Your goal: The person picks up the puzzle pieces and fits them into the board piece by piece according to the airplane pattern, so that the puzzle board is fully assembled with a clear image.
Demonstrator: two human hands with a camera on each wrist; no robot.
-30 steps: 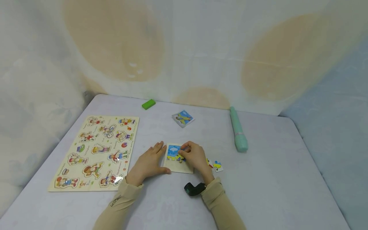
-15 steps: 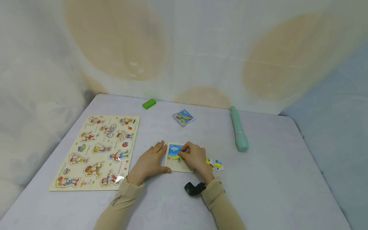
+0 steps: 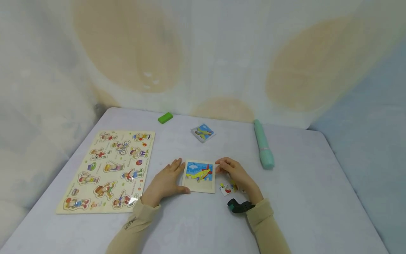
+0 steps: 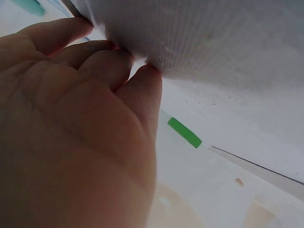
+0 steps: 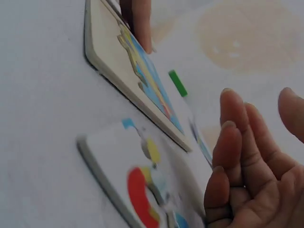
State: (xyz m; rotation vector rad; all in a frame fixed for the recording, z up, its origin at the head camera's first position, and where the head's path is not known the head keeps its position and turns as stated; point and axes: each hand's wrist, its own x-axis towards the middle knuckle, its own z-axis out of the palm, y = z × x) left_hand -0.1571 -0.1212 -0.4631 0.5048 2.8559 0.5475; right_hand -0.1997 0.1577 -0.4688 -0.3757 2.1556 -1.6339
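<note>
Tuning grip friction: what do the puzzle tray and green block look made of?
Puzzle tray: likely wood or fibreboard, matte; pale beige bare area, rounded corner. Green block: painted wood or plastic, seemingly smooth; even colour, no visible grain, can't tell which.

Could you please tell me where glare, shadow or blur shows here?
Head view: a glare spot on the large cream rectangular puzzle board; left wrist view: the bare left hand shadowed against brighter background; right wrist view: loose white, red and yellow puzzle pieces blurred.
</note>
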